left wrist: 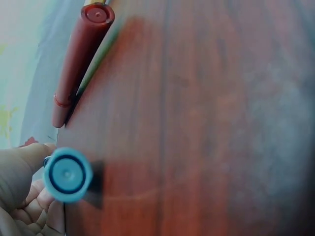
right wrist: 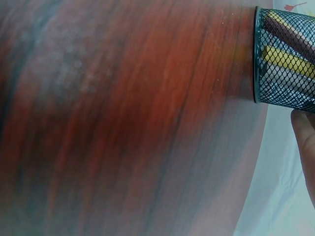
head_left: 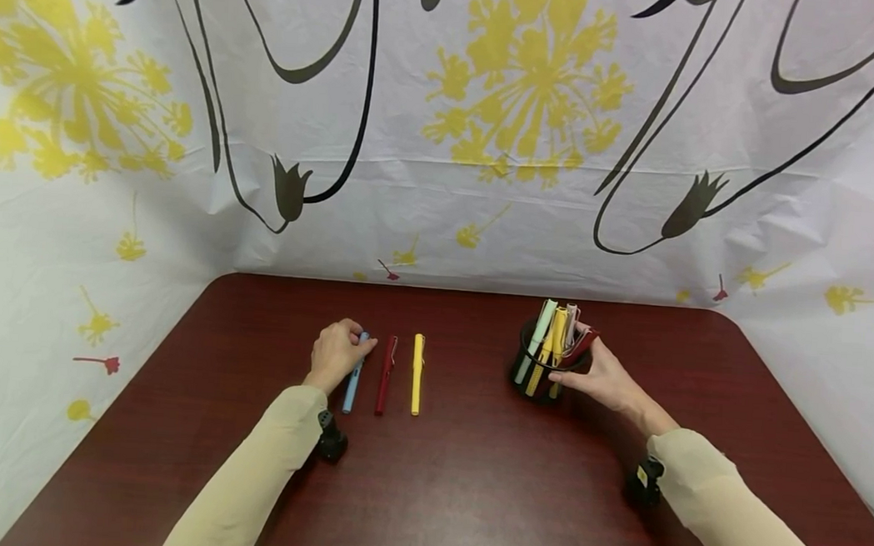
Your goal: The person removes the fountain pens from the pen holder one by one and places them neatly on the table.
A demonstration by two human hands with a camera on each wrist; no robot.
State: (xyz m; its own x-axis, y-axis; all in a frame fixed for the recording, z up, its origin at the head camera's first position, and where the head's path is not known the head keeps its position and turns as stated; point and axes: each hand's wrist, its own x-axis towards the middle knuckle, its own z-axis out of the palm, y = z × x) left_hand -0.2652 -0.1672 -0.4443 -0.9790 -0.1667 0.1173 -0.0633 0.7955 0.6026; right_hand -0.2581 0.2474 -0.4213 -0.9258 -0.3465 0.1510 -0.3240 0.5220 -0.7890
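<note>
My left hand [head_left: 337,352] pinches a blue pen [head_left: 352,385] near its upper, clip end, at the left of the table. In the left wrist view the blue pen's round end [left wrist: 67,174] faces the camera, with thumb and fingers beside it. Just right of it lie a dark red pen [head_left: 385,378] and a yellow pen [head_left: 417,376], roughly parallel. My right hand [head_left: 610,384] grips a black mesh pen holder [head_left: 517,370] from its right side, thumb in front. Pale green, yellow, grey and dark red pens lean inside it. In the right wrist view its base rim [right wrist: 256,59] shows.
The dark red-brown table [head_left: 470,475] has a glossy wood-grain top with rounded far corners. A white patterned cloth [head_left: 385,136] hangs behind its far edge and along both sides. A small black camera [head_left: 331,440] sits at the left wrist, another [head_left: 645,482] at the right.
</note>
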